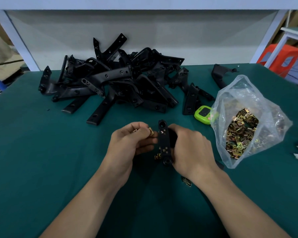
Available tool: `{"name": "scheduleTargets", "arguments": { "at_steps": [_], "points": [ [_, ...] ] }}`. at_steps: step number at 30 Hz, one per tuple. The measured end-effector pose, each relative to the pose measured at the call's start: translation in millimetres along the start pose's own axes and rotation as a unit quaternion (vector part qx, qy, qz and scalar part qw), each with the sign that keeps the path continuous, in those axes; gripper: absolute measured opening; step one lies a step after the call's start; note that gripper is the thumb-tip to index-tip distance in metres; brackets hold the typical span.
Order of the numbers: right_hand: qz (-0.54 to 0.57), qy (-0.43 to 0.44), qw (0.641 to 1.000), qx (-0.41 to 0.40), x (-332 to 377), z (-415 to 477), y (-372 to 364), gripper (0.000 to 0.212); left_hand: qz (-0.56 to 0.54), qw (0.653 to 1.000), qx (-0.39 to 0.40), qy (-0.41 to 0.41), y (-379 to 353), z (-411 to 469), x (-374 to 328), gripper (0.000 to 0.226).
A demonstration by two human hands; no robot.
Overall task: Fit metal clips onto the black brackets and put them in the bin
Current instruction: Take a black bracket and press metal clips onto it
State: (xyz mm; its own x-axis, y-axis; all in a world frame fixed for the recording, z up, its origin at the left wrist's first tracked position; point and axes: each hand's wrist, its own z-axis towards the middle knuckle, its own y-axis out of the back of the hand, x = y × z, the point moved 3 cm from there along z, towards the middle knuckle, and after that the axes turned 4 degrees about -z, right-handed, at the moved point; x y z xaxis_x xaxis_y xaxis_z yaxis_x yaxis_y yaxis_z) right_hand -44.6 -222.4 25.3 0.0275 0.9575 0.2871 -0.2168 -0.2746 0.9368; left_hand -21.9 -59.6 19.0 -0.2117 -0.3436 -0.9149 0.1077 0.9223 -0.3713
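1. Risk: clip [150, 131] slips out of L hand [127, 141], which holds it by a thumb + fingertip pinch only, other fingers curled. It's small, smooth metal and could drop among loose clips [157, 156] on table [33, 134]
2. Risk: clip seats skewed if bracket [164, 143] twists. R hand [187, 145] has fingers wrapped round its right side; bracket is upright between both hands, above table front
3. Look: bracket is long, black, matte, w/ round hole at each end + small square slots; clip is brass-coloured, folded
4. Bin not in view
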Motion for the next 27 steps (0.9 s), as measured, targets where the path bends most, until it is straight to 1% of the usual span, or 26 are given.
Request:
{"name": "scheduleTargets", "arguments": {
  "at_steps": [5,9,12,13,17,20,24,27],
  "points": [
    [0.0,0.001,1.0,0.004,1.5,-0.2,1.3,0.044,0.039,0.999,0.028,-0.005,-4.9,-2.7,1.0,0.025],
    [0.002,-0.005,1.0,-0.001,0.6,-1.2,1.9,0.043,0.035,0.999,0.026,-0.003,-5.7,-3.5,2.4,0.023],
    [-0.003,-0.006,1.0,-0.003,1.2,-1.0,1.7,0.043,0.023,1.0,0.015,-0.005,-4.0,-2.7,1.8,0.013],
    [-0.004,-0.007,1.0,-0.002,1.5,-0.9,1.9,0.043,0.023,1.0,0.019,-0.008,-3.8,-2.5,1.4,0.012],
    [0.002,-0.008,1.0,-0.001,0.5,-0.4,3.5,0.042,0.013,0.999,0.045,-0.019,-2.9,-2.5,-0.5,0.017],
    [0.011,-0.006,1.0,-0.005,1.2,-0.8,4.9,0.036,0.009,0.999,0.044,-0.025,0.3,-1.3,-1.8,0.025],
    [0.009,0.001,1.0,-0.002,3.8,-1.8,4.8,0.035,0.001,0.998,0.058,-0.009,-1.1,-2.4,-0.5,0.019],
    [0.01,-0.001,1.0,-0.003,3.6,-1.3,5.5,0.034,0.0,0.999,0.049,-0.007,-0.5,-3.2,-0.3,0.021]
  ]
}}
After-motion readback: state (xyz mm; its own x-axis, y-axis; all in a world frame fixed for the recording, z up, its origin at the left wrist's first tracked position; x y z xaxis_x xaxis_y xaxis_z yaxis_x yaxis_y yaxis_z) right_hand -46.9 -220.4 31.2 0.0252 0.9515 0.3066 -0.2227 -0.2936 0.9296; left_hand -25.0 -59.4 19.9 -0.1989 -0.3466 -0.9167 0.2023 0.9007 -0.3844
